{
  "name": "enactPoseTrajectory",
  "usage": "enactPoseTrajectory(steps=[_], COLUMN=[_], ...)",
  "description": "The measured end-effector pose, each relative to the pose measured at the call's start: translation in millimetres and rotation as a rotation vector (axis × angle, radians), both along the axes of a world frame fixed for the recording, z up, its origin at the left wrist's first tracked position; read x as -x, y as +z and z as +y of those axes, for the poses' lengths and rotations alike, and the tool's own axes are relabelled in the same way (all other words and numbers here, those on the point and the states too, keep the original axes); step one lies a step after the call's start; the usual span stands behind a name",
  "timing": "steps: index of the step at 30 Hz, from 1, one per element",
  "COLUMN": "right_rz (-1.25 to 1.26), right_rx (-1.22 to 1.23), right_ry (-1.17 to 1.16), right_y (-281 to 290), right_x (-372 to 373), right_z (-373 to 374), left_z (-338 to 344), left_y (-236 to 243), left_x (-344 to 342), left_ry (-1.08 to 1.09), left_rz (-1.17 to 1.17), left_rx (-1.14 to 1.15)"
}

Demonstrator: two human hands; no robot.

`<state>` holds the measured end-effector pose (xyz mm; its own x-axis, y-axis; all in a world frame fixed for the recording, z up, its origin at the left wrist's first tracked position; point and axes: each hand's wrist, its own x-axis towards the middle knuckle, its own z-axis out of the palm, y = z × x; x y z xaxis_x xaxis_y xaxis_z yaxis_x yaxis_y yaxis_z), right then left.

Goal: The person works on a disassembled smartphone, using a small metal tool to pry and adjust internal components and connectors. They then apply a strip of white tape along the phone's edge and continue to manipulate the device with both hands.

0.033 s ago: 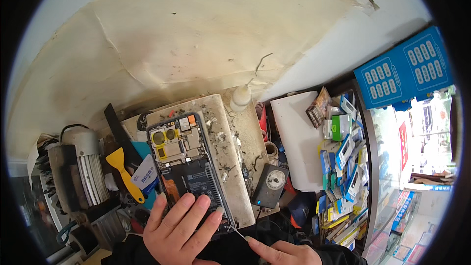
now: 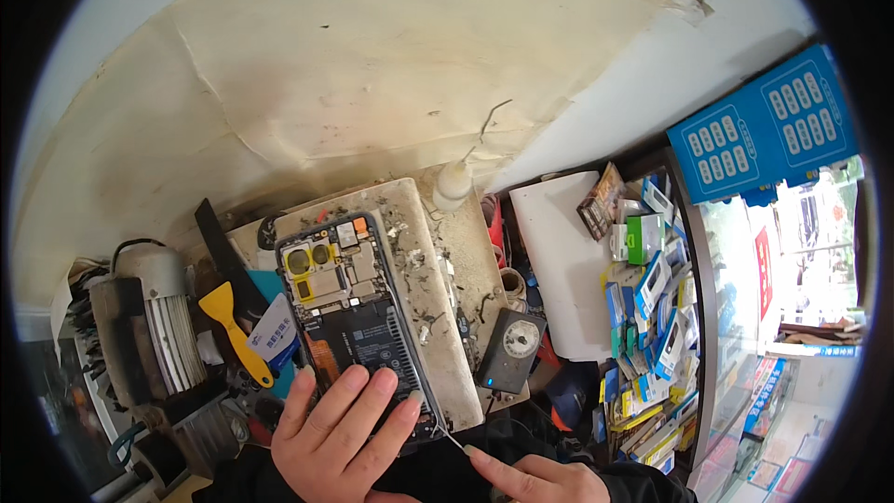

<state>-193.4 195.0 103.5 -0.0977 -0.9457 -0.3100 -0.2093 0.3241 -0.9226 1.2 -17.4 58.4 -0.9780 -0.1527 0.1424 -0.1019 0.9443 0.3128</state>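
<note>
Cluttered repair worktop (image 2: 470, 251). Left hand (image 2: 340, 438) flat, fingers spread, pinning opened phone (image 2: 358, 321). Right hand (image 2: 535, 477) pinches thin wire (image 2: 453, 440) at phone's lower corner; likely prying, next needs steady pull.

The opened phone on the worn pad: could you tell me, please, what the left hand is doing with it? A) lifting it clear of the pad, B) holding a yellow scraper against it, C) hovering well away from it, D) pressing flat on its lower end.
D: the left hand lies with fingers spread flat over the lower end of the phone, which rests on the pad; the yellow scraper lies untouched to the left.
</note>
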Motion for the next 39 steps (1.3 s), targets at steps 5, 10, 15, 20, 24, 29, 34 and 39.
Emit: enactPoseTrajectory(steps=[5,10,15,20,24,29,34,39], right_rz=[0.109,0.160,0.147,0.131,0.161,0.199,0.160,0.161], right_rx=[-0.081,-0.092,-0.117,-0.093,-0.102,-0.110,-0.112,-0.095], right_ry=[-0.064,-0.125,-0.126,-0.121,-0.140,-0.152,-0.155,-0.163], right_y=[7,11,19,19,20,18,15,13], right_x=[-14,-20,-23,-23,-25,-28,-26,-26], right_z=[0,-4,-9,-15,-16,-16,-16,-19], left_z=[-3,-5,-7,-8,-8,-8,-9,-8], left_y=[-3,-6,-7,-8,-9,-10,-11,-12], left_x=[1,1,0,0,-1,0,-1,-1], left_ry=[-0.022,-0.036,-0.046,-0.049,-0.053,-0.056,-0.058,-0.056], left_rz=[0.052,0.085,0.084,0.103,0.104,0.111,0.115,0.119], left_rx=[-0.015,-0.048,-0.067,-0.084,-0.080,-0.087,-0.087,-0.084])
